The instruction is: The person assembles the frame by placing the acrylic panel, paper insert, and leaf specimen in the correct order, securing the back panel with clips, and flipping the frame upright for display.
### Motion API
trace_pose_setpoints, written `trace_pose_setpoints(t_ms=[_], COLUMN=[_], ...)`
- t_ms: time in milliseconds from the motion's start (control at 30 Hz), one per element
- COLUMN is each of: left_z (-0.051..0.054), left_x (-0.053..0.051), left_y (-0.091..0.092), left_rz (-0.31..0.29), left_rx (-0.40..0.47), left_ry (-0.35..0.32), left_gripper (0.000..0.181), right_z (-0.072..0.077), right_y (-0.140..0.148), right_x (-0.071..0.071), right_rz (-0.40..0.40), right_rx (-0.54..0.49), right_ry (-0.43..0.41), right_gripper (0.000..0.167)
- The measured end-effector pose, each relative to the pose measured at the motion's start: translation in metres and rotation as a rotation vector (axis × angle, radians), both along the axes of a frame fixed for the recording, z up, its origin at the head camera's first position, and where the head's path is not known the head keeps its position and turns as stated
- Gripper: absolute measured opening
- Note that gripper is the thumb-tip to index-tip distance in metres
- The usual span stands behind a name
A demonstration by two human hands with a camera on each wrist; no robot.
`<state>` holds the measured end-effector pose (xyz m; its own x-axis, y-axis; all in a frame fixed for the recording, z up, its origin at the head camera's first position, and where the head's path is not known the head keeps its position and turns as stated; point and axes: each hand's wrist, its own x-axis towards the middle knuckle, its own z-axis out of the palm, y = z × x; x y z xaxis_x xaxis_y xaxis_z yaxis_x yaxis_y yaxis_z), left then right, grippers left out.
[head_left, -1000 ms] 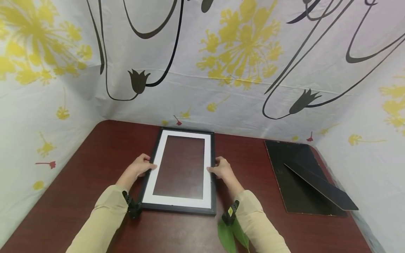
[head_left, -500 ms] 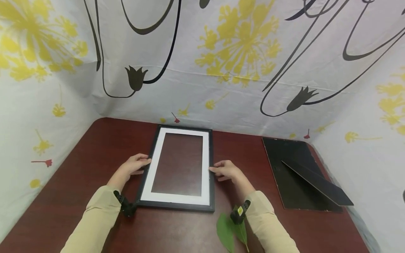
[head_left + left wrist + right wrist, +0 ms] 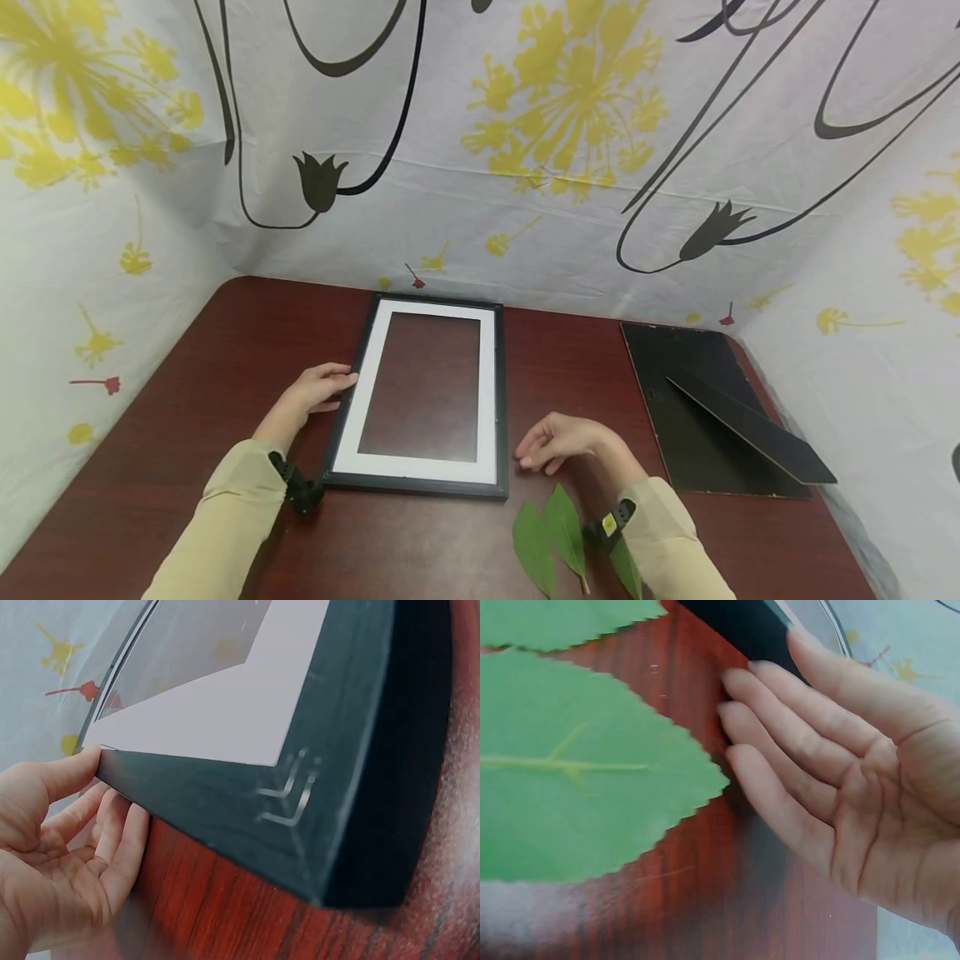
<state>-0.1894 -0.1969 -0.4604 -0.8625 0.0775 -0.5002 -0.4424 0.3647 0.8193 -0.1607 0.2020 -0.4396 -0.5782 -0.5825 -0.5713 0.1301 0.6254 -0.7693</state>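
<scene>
A black picture frame with a white mat lies flat on the dark red table, in the head view's middle. My left hand rests loosely at its left side. In the left wrist view the thumb touches the frame's edge, while the other fingers hang relaxed along its outer side. My right hand hovers right of the frame's lower right side, apart from it. Its fingers are loosely bent and hold nothing. Green leaves lie just below that hand; the right wrist view shows one broad leaf close up.
A black backing board with a propped-out stand lies at the table's right. White patterned cloth encloses the table at the back and sides. A third leaf is partly covered by the right forearm.
My right hand has come off the frame's right edge and moved down and to the right, uncovering more of the leaves. My left hand has loosened slightly and stays at the left edge.
</scene>
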Motion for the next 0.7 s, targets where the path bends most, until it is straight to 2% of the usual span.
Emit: trace_pose_setpoints(t_ms=[100, 300, 433, 700], left_z=[0.0, 0.001, 0.001, 0.0], left_x=[0.0, 0.001, 0.002, 0.001], left_y=[0.001, 0.001, 0.001, 0.001], left_rz=[0.017, 0.021, 0.019, 0.024], left_rx=[-0.002, -0.001, -0.001, -0.003], left_ry=[-0.008, -0.01, -0.006, -0.008], left_gripper=[0.057, 0.057, 0.057, 0.057], right_z=[-0.001, -0.001, -0.001, -0.003], right_y=[-0.001, -0.006, -0.009, -0.009], right_x=[0.009, 0.019, 0.022, 0.023], right_rz=[0.086, 0.185, 0.22, 0.235], right_rx=[0.002, -0.029, -0.051, -0.052], right_ry=[-0.012, -0.031, -0.031, 0.023], right_gripper=[0.024, 0.021, 0.02, 0.019])
